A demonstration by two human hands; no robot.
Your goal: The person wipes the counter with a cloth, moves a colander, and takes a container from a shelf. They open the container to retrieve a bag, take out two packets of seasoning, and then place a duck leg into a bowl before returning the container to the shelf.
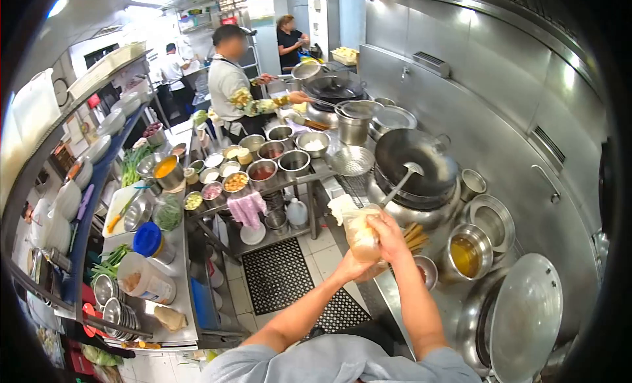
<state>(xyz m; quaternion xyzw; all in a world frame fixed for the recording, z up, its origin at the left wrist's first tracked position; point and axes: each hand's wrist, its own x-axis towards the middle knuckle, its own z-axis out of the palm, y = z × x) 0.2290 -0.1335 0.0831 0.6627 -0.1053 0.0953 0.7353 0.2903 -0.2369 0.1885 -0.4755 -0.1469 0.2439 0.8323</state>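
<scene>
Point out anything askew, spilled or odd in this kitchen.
No spill stands out. The big metal lid at lower right stands steeply tilted instead of lying flat, and a pink cloth hangs oddly close to open food containers.

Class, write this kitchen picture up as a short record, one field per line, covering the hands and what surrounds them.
Left hand: holding a pale container at its lower end
Right hand: holding the same container, higher up
Container's contents: cannot tell
Ladle: head inside the dark wok
Metal pot: holds yellow liquid
Pink cloth: hanging among the metal containers
Floor mat: black, with holes
</scene>
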